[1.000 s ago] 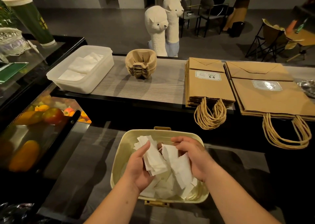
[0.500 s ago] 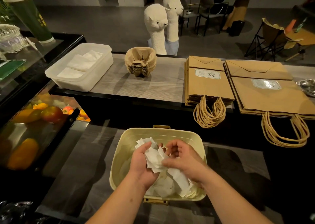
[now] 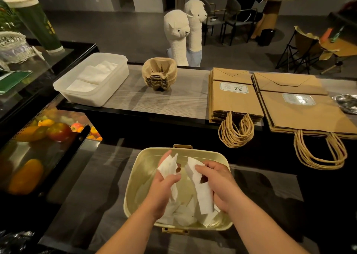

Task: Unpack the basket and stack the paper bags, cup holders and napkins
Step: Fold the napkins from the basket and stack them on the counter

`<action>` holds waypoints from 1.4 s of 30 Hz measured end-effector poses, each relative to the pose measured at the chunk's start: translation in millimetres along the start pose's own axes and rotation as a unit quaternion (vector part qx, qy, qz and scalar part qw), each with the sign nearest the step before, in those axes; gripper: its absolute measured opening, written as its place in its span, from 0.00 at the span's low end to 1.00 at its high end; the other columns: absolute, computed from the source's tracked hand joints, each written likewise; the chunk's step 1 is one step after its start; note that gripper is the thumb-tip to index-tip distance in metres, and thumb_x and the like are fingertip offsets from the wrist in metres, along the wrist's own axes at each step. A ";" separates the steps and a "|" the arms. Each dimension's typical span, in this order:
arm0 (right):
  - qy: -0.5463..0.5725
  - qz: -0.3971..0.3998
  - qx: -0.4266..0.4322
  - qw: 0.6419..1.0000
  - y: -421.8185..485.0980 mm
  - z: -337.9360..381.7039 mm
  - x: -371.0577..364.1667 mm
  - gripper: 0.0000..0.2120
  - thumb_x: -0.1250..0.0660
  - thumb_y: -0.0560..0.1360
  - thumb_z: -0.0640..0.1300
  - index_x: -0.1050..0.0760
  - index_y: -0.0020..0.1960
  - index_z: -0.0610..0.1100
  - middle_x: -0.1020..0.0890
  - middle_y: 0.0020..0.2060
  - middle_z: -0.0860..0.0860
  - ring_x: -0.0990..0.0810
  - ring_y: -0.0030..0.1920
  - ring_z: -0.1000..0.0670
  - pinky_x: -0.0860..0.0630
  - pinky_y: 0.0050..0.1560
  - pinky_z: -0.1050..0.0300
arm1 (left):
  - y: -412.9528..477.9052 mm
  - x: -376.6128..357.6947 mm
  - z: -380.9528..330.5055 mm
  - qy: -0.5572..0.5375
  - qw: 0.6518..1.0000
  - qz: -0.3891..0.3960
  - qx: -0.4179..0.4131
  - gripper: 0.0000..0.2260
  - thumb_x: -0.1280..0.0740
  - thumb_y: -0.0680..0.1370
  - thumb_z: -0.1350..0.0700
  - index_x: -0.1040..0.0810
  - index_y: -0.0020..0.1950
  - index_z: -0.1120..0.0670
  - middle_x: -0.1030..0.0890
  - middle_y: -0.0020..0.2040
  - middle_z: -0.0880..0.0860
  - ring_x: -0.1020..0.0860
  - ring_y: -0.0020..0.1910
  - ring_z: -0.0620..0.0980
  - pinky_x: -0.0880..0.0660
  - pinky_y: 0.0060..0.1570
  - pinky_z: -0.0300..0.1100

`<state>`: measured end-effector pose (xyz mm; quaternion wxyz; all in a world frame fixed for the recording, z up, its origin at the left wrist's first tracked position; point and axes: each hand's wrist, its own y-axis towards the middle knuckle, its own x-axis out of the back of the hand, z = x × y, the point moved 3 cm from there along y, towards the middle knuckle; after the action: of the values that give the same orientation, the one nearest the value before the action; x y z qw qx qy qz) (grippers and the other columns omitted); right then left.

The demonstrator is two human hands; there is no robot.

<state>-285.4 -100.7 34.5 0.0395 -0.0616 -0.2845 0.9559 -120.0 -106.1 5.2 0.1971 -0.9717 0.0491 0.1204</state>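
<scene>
1. The basket (image 3: 146, 168) sits on the lower counter (image 3: 87, 186), directly in front of the person. It has one clasp at its far rim and one at its near rim.
2. The left hand (image 3: 164, 188) is over the basket. Its fingers (image 3: 172, 178) are curled round a crumpled left bundle (image 3: 168, 165) of napkins, with the thumb pressed across it. The top of the bundle stands above the hand.
3. The right hand (image 3: 218, 184) is beside the left hand, and the two do not touch. Its fingers (image 3: 202, 169) grip a folded right bundle (image 3: 201, 192) of napkins. This bundle runs from above the hand down into the basket.
4. Loose napkins (image 3: 179, 215) lie on the basket floor at its near end, beneath both hands.
5. The raised counter (image 3: 164, 99) behind the basket carries the following, from left to right:
   - a white tub (image 3: 92, 97) with flat tub napkins (image 3: 94, 74) inside;
   - a nested stack of cup holders (image 3: 159, 76);
   - a stack of small bags (image 3: 233, 101), lying flat;
   - a stack of large bags (image 3: 301, 110), lying flat just beside the small bags.
6. The cord handles of both bag stacks hang over the near edge of the raised counter.
7. Two alpaca toys (image 3: 177, 35) stand upright behind the raised counter, beyond the cup holders.
8. Fruit (image 3: 58, 132) lies under glass at the left.
</scene>
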 end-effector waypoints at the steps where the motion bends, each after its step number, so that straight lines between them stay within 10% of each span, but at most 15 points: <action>1: 0.023 0.015 -0.011 1.000 -0.3 2.6 -3.0 0.06 0.31 0.79 0.43 0.16 0.53 0.47 0.13 0.48 0.43 0.15 0.53 0.38 0.19 0.58 0.34 | -1.1 -3.8 1.6 -0.011 1.000 0.018 0.003 0.28 0.37 0.81 0.65 0.29 0.70 0.33 0.15 0.60 0.51 0.16 0.57 0.55 0.18 0.52 0.54; 7: 0.101 0.122 -0.065 0.985 -8.2 18.9 -23.3 0.13 0.32 0.79 0.45 0.16 0.60 0.41 0.15 0.48 0.44 0.22 0.51 0.44 0.24 0.60 0.45 | -4.1 -18.1 2.2 -0.176 0.977 0.083 0.088 0.21 0.26 0.72 0.50 0.17 0.61 0.60 0.18 0.56 0.65 0.18 0.54 0.63 0.21 0.54 0.53; 14: 0.232 0.121 -0.063 0.963 -17.7 20.0 -11.0 0.09 0.36 0.79 0.36 0.22 0.58 0.37 0.20 0.42 0.42 0.22 0.37 0.48 0.22 0.40 0.55 | 3.0 5.3 4.0 -0.345 0.932 0.039 0.101 0.19 0.28 0.74 0.48 0.17 0.56 0.62 0.20 0.53 0.62 0.20 0.52 0.61 0.31 0.68 0.58; 20: 0.280 0.133 -0.023 0.950 -31.3 36.7 -0.7 0.21 0.39 0.70 0.29 0.22 0.60 0.40 0.20 0.46 0.44 0.20 0.44 0.48 0.19 0.44 0.54 | 7.2 45.8 5.2 -0.426 0.901 -0.003 0.087 0.24 0.36 0.79 0.40 0.14 0.54 0.60 0.18 0.53 0.61 0.19 0.54 0.60 0.32 0.72 0.58; 25: 0.242 0.127 0.017 0.962 -35.6 58.6 -29.0 0.23 0.45 0.74 0.21 0.22 0.58 0.40 0.17 0.43 0.44 0.15 0.39 0.50 0.18 0.37 0.58 | -5.3 53.7 10.9 -0.328 0.934 0.043 0.138 0.25 0.19 0.62 0.49 0.12 0.53 0.61 0.16 0.52 0.62 0.17 0.48 0.59 0.27 0.61 0.55; 32: 0.391 0.256 0.033 0.884 -42.0 99.8 -79.9 0.29 0.22 0.54 0.23 0.16 0.53 0.39 0.18 0.47 0.41 0.17 0.43 0.46 0.29 0.52 0.59 | -27.4 30.2 16.3 -0.341 0.893 0.036 0.291 0.23 0.34 0.72 0.55 0.19 0.61 0.70 0.19 0.55 0.67 0.19 0.51 0.64 0.25 0.59 0.59; 38: 0.121 0.089 0.105 0.983 -57.9 86.8 -60.0 0.21 0.39 0.72 0.22 0.21 0.57 0.39 0.17 0.48 0.44 0.18 0.46 0.47 0.21 0.53 0.50 | -30.3 40.0 -29.5 -0.511 0.803 0.207 0.226 0.21 0.33 0.78 0.50 0.20 0.65 0.63 0.17 0.58 0.66 0.18 0.55 0.68 0.22 0.60 0.60; 42: 0.005 -0.007 0.103 0.995 -59.3 71.5 -51.1 0.14 0.33 0.76 0.28 0.19 0.57 0.42 0.16 0.50 0.44 0.17 0.51 0.46 0.20 0.54 0.49 | -25.7 46.5 -59.1 -0.454 0.835 0.252 0.181 0.27 0.34 0.80 0.47 0.29 0.77 0.57 0.22 0.68 0.63 0.24 0.68 0.63 0.30 0.70 0.60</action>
<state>-242.5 -95.3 131.3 0.0538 -0.0604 -0.1852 0.9794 -58.6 -108.0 55.7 0.3321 -0.7090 0.2178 0.5828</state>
